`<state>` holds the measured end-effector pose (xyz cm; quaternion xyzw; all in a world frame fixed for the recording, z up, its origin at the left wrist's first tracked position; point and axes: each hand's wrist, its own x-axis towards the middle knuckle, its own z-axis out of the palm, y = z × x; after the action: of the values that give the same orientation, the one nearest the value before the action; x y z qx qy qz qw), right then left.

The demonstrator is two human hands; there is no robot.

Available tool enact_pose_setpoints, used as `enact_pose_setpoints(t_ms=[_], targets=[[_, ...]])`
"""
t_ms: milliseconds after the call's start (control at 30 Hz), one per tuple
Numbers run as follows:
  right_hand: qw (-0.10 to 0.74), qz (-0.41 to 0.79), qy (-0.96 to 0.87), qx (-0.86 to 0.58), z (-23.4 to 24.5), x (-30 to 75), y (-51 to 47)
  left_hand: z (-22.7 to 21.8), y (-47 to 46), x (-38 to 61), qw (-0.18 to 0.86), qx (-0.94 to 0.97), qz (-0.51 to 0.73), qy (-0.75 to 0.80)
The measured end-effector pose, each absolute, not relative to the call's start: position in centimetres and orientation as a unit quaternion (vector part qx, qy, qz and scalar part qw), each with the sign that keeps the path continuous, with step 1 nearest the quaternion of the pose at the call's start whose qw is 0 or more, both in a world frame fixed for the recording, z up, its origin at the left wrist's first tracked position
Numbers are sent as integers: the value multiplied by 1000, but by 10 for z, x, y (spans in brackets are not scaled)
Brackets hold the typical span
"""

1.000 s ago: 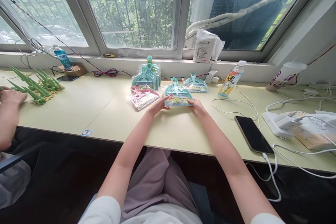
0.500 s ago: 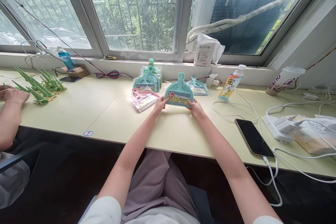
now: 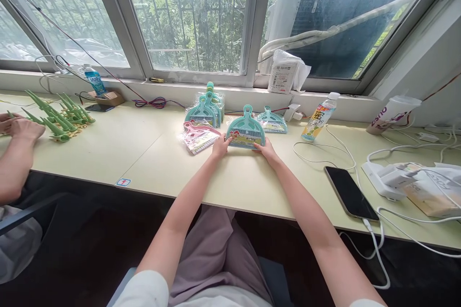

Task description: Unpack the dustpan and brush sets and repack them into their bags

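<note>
Between my two hands a teal toy dustpan and brush set [image 3: 246,128] is held up, handle at the top and a printed label across its lower part. My left hand [image 3: 221,146] grips its left lower edge; my right hand [image 3: 267,148] closes on the right lower edge. Just left of it lies a pink dustpan set [image 3: 200,137] in clear wrapping. Behind that, several wrapped teal dustpan sets [image 3: 203,111] stand stacked. Another teal dustpan set [image 3: 272,120] rests behind on the right.
A drink bottle [image 3: 320,117], a lidded cup [image 3: 394,114], a phone [image 3: 351,193] on a cable and a power strip [image 3: 384,181] occupy the right. At left, a co-worker's hand [image 3: 27,127] is beside green spiky parts [image 3: 59,117]. The table's front edge [image 3: 252,210] runs before me.
The whole view has shifted slightly, with the scene a little lower and to the right. Both hands keep hold of the teal dustpan set, which tilts slightly differently.
</note>
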<state>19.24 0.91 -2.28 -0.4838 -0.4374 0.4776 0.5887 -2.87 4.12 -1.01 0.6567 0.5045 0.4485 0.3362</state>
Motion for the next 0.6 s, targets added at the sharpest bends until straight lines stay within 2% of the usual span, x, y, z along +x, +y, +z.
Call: enact_pose_setpoints(t_ms=[233,433,500,600], targets=[[569,407,-462,-545,-33,208,18,1,33,-27,255,713,342,557],[547,269,-456,-648,-34,237,27,-3,29,-41,-43,719,300,626],[518,184,-461,-697,-33,250,32,-8,31,-46,-62,702,245,666],[434,79,-456,-773,-33,272,42,-13,33,-48,-32,697,178,694]])
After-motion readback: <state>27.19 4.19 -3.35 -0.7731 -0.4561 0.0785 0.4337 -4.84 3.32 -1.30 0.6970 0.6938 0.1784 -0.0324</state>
